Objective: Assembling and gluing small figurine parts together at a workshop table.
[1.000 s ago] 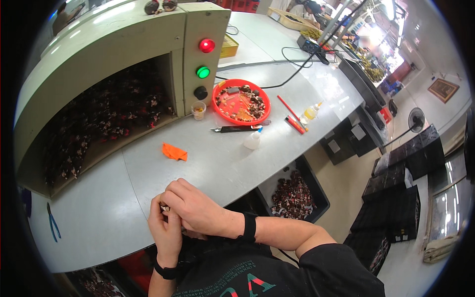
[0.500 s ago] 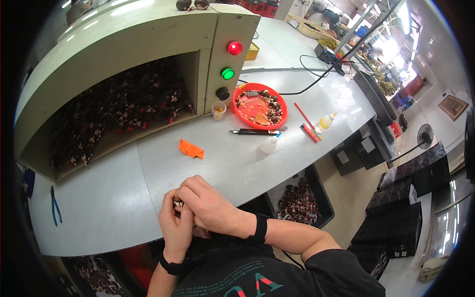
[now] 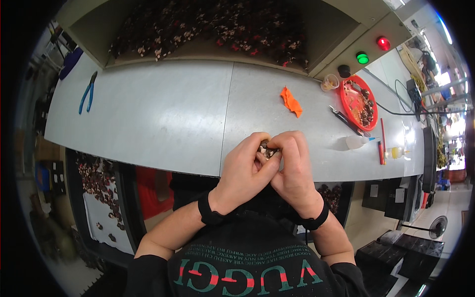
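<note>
A small dark brown and cream piece (image 3: 267, 150) is pinched between my two hands above the bench's near edge. My left hand (image 3: 245, 166) grips it from the left, thumb and fingertips closed around it. From the other side my right hand (image 3: 294, 166) presses fingertips and thumb against it. Fingers cover most of the piece, so its full shape is hidden. Beyond my hands an orange cloth-like scrap (image 3: 291, 102) lies crumpled on the metal bench (image 3: 163, 114).
Blue-handled pliers (image 3: 87, 94) lie at the left. A lit machine chamber (image 3: 341, 44) full of dark pieces stands behind. At right are a red tray (image 3: 374, 116), black-handled knife (image 3: 345, 120), clear cup (image 3: 329, 82) and squeeze bottle (image 3: 355, 142). Bins of pieces (image 3: 101, 190) sit below.
The view has swung left, so the bench, machine and tray appear farther right and higher. My hands stay together around the piece, which now shows more between my fingertips.
</note>
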{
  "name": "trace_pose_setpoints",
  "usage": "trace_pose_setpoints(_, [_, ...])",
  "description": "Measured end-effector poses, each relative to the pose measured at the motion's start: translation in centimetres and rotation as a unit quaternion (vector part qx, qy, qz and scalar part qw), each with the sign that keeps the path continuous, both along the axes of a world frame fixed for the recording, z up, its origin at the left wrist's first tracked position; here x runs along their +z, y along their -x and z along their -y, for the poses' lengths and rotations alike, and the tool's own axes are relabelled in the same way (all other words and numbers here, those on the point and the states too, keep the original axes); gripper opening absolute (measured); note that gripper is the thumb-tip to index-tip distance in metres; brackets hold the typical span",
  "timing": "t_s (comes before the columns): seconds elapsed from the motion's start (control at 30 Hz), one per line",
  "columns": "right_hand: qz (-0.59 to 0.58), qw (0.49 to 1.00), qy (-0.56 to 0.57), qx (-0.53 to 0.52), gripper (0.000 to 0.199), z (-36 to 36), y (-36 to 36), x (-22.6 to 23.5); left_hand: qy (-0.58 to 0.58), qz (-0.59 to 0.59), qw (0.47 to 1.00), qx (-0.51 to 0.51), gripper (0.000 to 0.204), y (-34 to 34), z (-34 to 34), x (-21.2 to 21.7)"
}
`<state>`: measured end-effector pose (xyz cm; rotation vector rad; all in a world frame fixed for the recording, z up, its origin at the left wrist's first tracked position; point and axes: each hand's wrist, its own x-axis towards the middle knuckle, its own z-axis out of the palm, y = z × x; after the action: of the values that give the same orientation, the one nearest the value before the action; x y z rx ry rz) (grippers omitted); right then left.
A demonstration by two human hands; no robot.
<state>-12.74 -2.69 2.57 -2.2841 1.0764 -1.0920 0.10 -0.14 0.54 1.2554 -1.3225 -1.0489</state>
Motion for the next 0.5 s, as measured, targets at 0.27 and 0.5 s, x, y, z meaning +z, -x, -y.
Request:
trace_pose_setpoints(0.27, [-0.012, 1.0, 0.001, -0.014, 0.032, -0.37, -0.18, -0.07, 0.025, 0.024, 0.999, 0.001, 0.027, -0.23, -0.27, 0.0])
trace_pose_setpoints(0.5, [-0.025, 1.0, 0.003, -0.016, 0.033, -0.71, 0.11, -0.13, 0.012, 0.023, 1.0, -0.002, 0.028, -0.09, -0.65, 0.16])
